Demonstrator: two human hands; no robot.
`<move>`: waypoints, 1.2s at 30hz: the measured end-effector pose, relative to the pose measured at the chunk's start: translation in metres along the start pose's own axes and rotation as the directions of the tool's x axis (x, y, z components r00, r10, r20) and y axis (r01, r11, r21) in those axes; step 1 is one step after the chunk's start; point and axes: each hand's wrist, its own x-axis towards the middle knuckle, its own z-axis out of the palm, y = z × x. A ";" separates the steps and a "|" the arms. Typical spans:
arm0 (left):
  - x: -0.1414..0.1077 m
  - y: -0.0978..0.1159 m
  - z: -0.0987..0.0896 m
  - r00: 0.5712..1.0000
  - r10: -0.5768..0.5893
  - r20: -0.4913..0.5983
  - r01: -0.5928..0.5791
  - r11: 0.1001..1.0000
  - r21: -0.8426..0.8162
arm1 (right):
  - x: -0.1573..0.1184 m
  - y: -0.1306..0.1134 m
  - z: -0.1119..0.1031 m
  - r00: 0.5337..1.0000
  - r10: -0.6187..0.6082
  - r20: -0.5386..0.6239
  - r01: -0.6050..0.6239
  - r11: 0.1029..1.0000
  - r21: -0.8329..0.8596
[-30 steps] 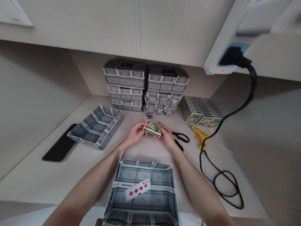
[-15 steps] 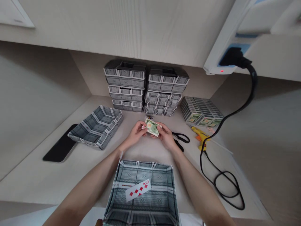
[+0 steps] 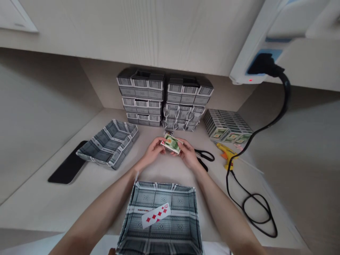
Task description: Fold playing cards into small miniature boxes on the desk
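One green card pack (image 3: 172,143), pinched at both ends, left hand (image 3: 153,150) and right hand (image 3: 188,153) equally near. Its long axis runs hand to hand, right end angled a bit toward the body. Scissors (image 3: 205,155) just beside the right, patterned tray (image 3: 180,202) closer in on the surface (image 3: 164,170).

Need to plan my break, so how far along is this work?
The left stack and right stack of boxes look done. The left hand and right hand hold a green card pack. Possibly left: the open near tray, holding a loose diamond card, and the piled packs at right; how much, I cannot tell.
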 end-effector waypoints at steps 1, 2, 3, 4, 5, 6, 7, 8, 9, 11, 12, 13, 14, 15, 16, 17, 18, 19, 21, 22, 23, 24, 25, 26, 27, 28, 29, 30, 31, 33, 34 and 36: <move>0.000 0.000 0.001 1.000 -0.003 -0.005 0.003 1.000 -0.001 | 0.000 0.000 0.000 1.000 -0.002 0.001 0.002 1.000 -0.007; 0.000 0.001 0.001 1.000 -0.006 -0.009 0.006 1.000 -0.002 | -0.001 0.000 0.000 1.000 -0.004 0.004 0.004 1.000 -0.014; 0.000 0.001 0.001 1.000 -0.010 -0.014 0.010 1.000 -0.003 | -0.001 0.000 0.000 1.000 -0.007 0.007 0.007 1.000 -0.023; 0.000 0.001 0.002 1.000 -0.013 -0.020 0.013 1.000 -0.004 | -0.001 0.000 0.001 1.000 -0.010 0.009 0.011 0.999 -0.033; 0.001 0.001 0.002 1.000 -0.017 -0.025 0.017 1.000 -0.004 | -0.002 0.000 0.001 1.000 -0.012 0.010 0.012 0.999 -0.044; 0.001 0.001 0.002 0.999 -0.021 -0.031 0.021 1.000 -0.002 | -0.002 0.000 0.001 1.000 -0.011 0.009 0.012 0.998 -0.055; 0.001 0.001 0.002 0.999 -0.023 -0.037 0.023 1.000 0.000 | -0.002 0.000 0.001 1.000 -0.011 0.007 0.011 0.998 -0.066; 0.001 0.002 0.002 0.999 -0.024 -0.042 0.025 1.000 0.002 | -0.002 0.000 0.001 1.000 -0.010 0.005 0.010 0.997 -0.077; 0.001 0.002 0.002 0.999 -0.025 -0.047 0.025 1.000 0.004 | -0.002 0.001 0.001 1.000 -0.012 0.002 0.013 0.996 -0.086; 0.001 0.002 0.002 0.998 -0.022 -0.054 0.022 1.000 0.009 | -0.001 0.002 0.001 0.999 -0.032 -0.009 0.031 0.994 -0.107; 0.001 0.002 0.001 0.998 -0.021 -0.057 0.021 1.000 0.010 | -0.001 0.003 0.000 0.999 -0.047 -0.015 0.045 0.991 -0.122; 0.002 0.002 0.001 0.998 -0.019 -0.063 0.020 1.000 0.012 | 0.000 0.004 0.000 0.998 -0.062 -0.018 0.059 0.988 -0.142; 0.002 0.002 0.001 0.997 -0.018 -0.071 0.019 1.000 0.013 | 0.000 0.005 -0.001 0.997 -0.078 -0.019 0.074 0.983 -0.167; 0.002 0.002 0.001 0.997 -0.019 -0.078 0.020 1.000 0.014 | 0.001 0.006 -0.001 0.995 -0.095 -0.013 0.090 0.975 -0.201; 0.002 0.001 0.001 0.996 -0.020 -0.082 0.021 1.000 0.015 | 0.001 0.008 -0.002 0.993 -0.117 -0.004 0.112 0.963 -0.246; 0.002 0.001 0.001 0.996 -0.020 -0.085 0.021 1.000 0.016 | 0.001 0.010 -0.002 0.989 -0.150 0.004 0.144 0.943 -0.299; 0.002 0.000 0.001 0.996 -0.018 -0.086 0.020 1.000 0.018 | 0.001 0.011 -0.003 0.981 -0.192 0.014 0.184 0.916 -0.357; 0.002 0.000 0.001 0.996 -0.015 -0.088 0.016 1.000 0.021 | 0.002 0.013 -0.004 0.970 -0.240 0.022 0.228 0.881 -0.416; 0.002 -0.001 0.002 0.995 -0.005 -0.096 0.008 1.000 0.027 | 0.003 0.016 -0.006 0.945 -0.324 0.043 0.299 0.805 -0.512; 0.002 -0.002 0.003 0.995 -0.003 -0.101 0.006 0.999 0.031 | 0.003 0.018 -0.006 0.935 -0.350 0.052 0.320 0.775 -0.545; 0.002 -0.002 0.003 0.994 -0.004 -0.105 0.007 0.999 0.036 | 0.003 0.019 -0.007 0.930 -0.362 0.063 0.331 0.752 -0.570; 0.002 -0.002 0.003 0.994 -0.007 -0.108 0.011 0.999 0.040 | 0.004 0.020 -0.008 0.928 -0.366 0.071 0.335 0.736 -0.588; 0.002 -0.003 0.004 0.994 -0.012 -0.109 0.017 0.999 0.044 | 0.004 0.020 -0.008 0.927 -0.366 0.076 0.336 0.726 -0.600; 0.003 -0.003 0.004 0.994 -0.016 -0.109 0.021 0.999 0.047 | 0.004 0.020 -0.008 0.928 -0.364 0.080 0.335 0.720 -0.608; 0.003 -0.003 0.003 0.994 -0.020 -0.107 0.025 0.998 0.049 | 0.004 0.020 -0.008 0.928 -0.363 0.081 0.334 0.718 -0.611; 0.003 -0.003 0.003 0.994 -0.022 -0.103 0.027 0.998 0.049 | 0.004 0.020 -0.008 0.929 -0.362 0.079 0.332 0.720 -0.609; 0.003 -0.003 0.003 0.995 -0.022 -0.099 0.026 0.999 0.047 | 0.003 0.019 -0.007 0.931 -0.357 0.077 0.329 0.728 -0.602; 0.002 -0.003 0.002 0.995 -0.019 -0.093 0.023 0.999 0.043 | 0.003 0.018 -0.007 0.934 -0.349 0.077 0.325 0.740 -0.589; 0.002 -0.003 0.002 0.996 -0.015 -0.085 0.019 0.999 0.037 | 0.002 0.017 -0.006 0.938 -0.339 0.079 0.320 0.754 -0.574; 0.001 -0.001 0.001 0.998 -0.009 -0.059 0.011 1.000 0.017 | 0.001 0.015 -0.005 0.944 -0.319 0.087 0.312 0.774 -0.551; 0.000 0.000 0.000 0.999 -0.006 -0.044 0.007 1.000 0.006 | 0.001 0.014 -0.005 0.945 -0.314 0.089 0.310 0.778 -0.546; -0.001 0.002 0.000 1.000 -0.005 -0.014 0.005 1.000 -0.004 | 0.000 0.013 -0.005 0.946 -0.312 0.086 0.307 0.780 -0.546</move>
